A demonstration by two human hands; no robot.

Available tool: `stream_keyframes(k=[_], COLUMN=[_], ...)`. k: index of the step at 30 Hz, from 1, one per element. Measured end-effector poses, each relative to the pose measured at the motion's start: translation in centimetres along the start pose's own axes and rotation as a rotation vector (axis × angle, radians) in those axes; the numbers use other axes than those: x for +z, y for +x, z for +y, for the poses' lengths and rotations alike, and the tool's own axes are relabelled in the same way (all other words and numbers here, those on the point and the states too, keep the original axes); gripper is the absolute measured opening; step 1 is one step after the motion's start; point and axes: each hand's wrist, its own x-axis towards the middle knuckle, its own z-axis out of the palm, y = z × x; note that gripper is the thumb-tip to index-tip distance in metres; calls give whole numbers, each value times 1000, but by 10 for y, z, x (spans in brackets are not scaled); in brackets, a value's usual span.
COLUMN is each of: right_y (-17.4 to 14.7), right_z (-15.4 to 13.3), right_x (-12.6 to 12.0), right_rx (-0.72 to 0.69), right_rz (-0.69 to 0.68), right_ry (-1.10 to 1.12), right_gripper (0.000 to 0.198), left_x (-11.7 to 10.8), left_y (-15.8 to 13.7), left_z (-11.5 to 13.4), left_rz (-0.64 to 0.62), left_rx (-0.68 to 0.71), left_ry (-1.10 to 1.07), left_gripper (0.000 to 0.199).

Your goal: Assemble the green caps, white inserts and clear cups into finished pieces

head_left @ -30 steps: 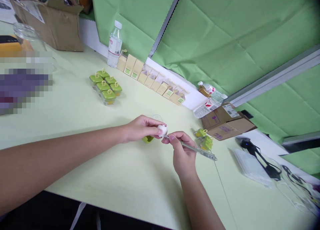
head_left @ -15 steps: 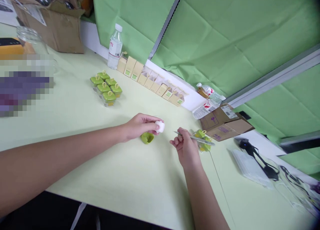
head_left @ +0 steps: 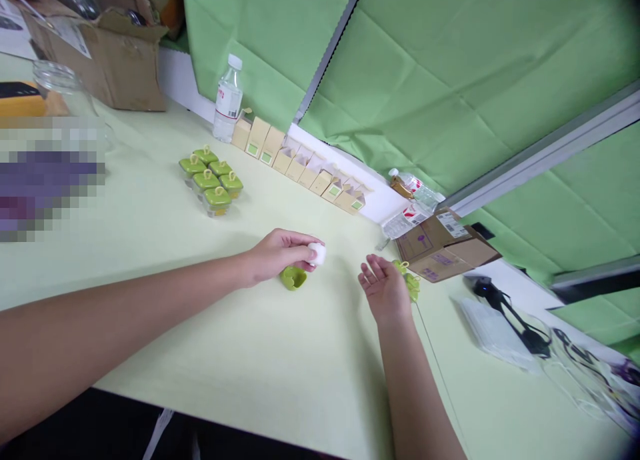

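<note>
Between the thumb and fingers of my left hand [head_left: 280, 255] is a small white rounded block [head_left: 317, 254], held just above the table. Right below those fingers stands a small green cup [head_left: 293, 279] with a notched rim, partly covered by the hand. My right hand [head_left: 386, 288] is off to the right, palm turned inward, fingers loosely extended with nothing seen in them. Green-lidded small boxes [head_left: 412, 287] are partly hidden behind it. A thin greyish tip [head_left: 383, 243] shows just beyond the fingers, by the lying bottles; the rest of it is hidden.
Several green-lidded clear boxes [head_left: 217, 199] stand grouped at left. Along the wall runs a row of small cardboard boxes [head_left: 301, 162] beside an upright water bottle [head_left: 228, 100]. Lying bottles [head_left: 404, 219], a carton [head_left: 445, 247], a plastic stack [head_left: 493, 333] and cables [head_left: 585, 373] are at right.
The slim pointed tool that was in my right hand is no longer in it, and the fingers have opened. My left hand keeps its hold on the white block.
</note>
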Motion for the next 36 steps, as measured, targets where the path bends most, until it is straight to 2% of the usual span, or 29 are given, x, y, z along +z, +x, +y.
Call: stream_keyframes(k=[4, 7, 9, 12, 15, 19, 23, 28, 33, 36], right_y=[-22, -34, -39, -45, -49, -53, -61, -77, -78, -77], right_z=[17, 27, 32, 34, 35, 38, 39, 44, 46, 41], right_x=[17, 25, 26, 26, 28, 33, 37, 44, 46, 44], right_rx=[-79, -251, -382, -511, -610, -735, -792, -833, -830, -782], right_rz=[-240, -353, -396, -455, -492, -576, -590, -740, -768, -767], right_ry=[-296, -578, -721, -812, -827, -862, -881, -936, -918, -870], right_gripper=[25, 28, 29, 29, 29, 31, 32, 50, 22, 17], left_x=[0, 0, -2, -6, -13, -19, -24, -26, -22, -17], left_y=[1, 1, 2, 6, 11, 17, 20, 22, 18, 14], left_z=[0, 2, 4, 6, 9, 9, 2, -7, -5, -2], left_rz=[-4, 17, 78, 260, 430, 516, 518, 429, 364, 282], left_rx=[20, 48, 109, 217, 264, 241, 210, 227, 237, 246], left_ry=[4, 18, 22, 61, 130, 216, 348, 460, 454, 447], left_gripper=[34, 32, 30, 26, 26, 27, 27, 27, 26, 28])
